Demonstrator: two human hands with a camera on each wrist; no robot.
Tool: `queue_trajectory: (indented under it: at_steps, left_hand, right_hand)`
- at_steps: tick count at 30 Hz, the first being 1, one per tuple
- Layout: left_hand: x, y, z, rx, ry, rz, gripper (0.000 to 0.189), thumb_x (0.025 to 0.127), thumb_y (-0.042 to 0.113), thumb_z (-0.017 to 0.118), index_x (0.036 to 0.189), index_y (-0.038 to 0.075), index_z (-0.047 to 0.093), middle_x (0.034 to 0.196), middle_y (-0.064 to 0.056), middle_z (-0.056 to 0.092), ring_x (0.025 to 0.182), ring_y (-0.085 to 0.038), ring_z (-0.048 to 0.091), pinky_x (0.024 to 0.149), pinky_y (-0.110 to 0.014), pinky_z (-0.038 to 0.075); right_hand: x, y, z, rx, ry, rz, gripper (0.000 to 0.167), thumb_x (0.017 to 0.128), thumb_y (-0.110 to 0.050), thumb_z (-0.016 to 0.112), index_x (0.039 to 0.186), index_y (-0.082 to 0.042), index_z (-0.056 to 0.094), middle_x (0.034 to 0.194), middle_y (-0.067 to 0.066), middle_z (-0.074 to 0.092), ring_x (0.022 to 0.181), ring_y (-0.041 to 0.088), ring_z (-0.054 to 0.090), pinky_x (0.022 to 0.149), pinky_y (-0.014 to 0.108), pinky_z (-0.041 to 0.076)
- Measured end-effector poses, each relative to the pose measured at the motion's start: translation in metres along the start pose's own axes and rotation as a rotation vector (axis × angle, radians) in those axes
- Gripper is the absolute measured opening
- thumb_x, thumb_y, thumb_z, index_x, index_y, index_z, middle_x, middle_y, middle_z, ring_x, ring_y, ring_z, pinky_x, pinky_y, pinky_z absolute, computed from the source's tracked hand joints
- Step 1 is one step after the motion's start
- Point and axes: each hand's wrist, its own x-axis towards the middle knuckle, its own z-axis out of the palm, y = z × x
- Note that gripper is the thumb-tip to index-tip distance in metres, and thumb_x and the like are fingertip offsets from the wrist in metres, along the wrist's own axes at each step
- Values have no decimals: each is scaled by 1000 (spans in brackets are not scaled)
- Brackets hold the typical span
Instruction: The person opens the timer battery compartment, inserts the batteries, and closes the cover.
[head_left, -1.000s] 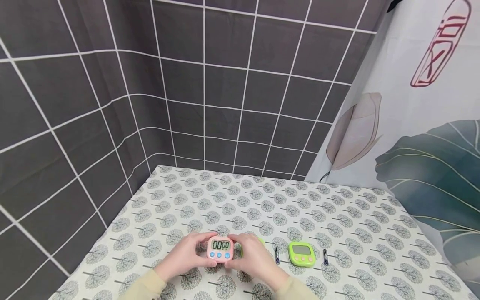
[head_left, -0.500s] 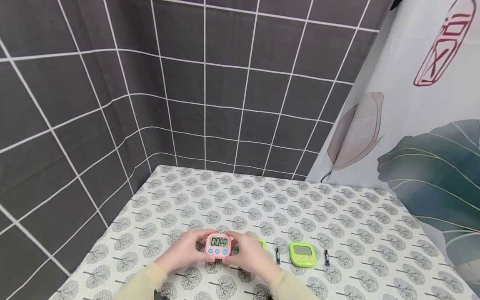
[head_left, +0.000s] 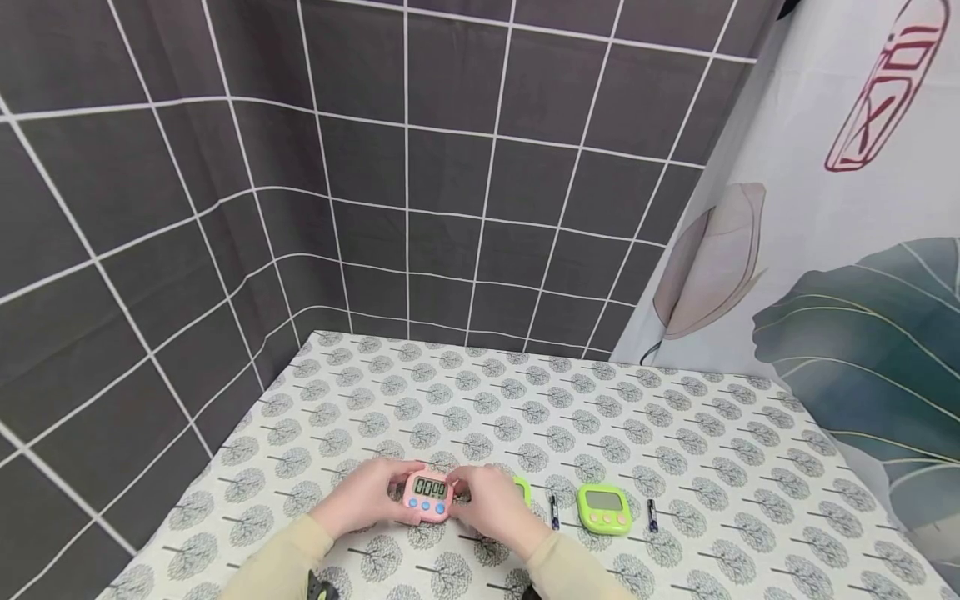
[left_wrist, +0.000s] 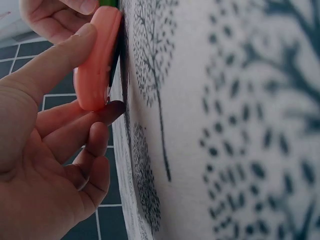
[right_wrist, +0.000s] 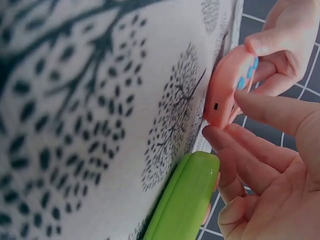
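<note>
A pink digital timer (head_left: 428, 496) with blue buttons and a display of zeros is close over the patterned tablecloth, face up and slightly turned. On its left side, my left hand (head_left: 366, 498) grips it, thumb on the front and fingers at the edge, as the left wrist view shows. My right hand (head_left: 493, 504) holds the opposite side. In the right wrist view, its thumb (right_wrist: 265, 106) touches the front by the buttons, while a fingertip meets the lower edge. A green timer (right_wrist: 185, 200) lies right beside the right fingers, mostly hidden behind that hand in the head view.
Farther right lies a second green timer (head_left: 604, 509) with pink buttons. Slim dark objects lie on either side of it, one on the left (head_left: 554, 512) and another on the right (head_left: 652, 516). A dark gridded curtain (head_left: 442, 225) stands behind the tablecloth (head_left: 465, 400).
Both hands have shifted the pink timer slightly left, and it has turned a little clockwise. More of the green timer behind the right hand shows now.
</note>
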Motion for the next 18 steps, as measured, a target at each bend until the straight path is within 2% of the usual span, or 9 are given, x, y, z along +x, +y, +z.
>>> queue_trajectory:
  at_steps: [3,7,12,18]
  left_hand:
    - [0,0,0,-6,1,-5,74,64,33,85,126,2,59,109,-8,70,99,-22,66,91,-49,46]
    - [2,0,0,-3,10,-16,73,64,33,85,125,2,59,108,-7,71,99,-21,66,92,-49,46]
    - [4,1,1,55,35,-32,74,61,35,86,123,4,61,113,-10,68,103,-29,60,94,-56,42]
    - [3,5,2,134,44,-80,75,56,37,88,120,4,64,110,-10,66,99,-26,55,91,-54,43]
  right_hand:
    - [1,1,2,-20,13,-5,42,69,-25,81,108,-13,69,92,-3,72,87,16,63,81,42,48]
    - [3,3,4,-44,26,-5,45,68,-27,82,109,-13,69,94,-3,72,90,20,63,82,43,48]
    - [5,4,6,-53,43,-9,43,68,-26,81,108,-13,70,94,-2,72,86,18,62,79,41,48]
    - [6,3,7,-57,40,-7,45,68,-27,82,109,-13,69,94,-2,72,85,17,62,79,39,48]
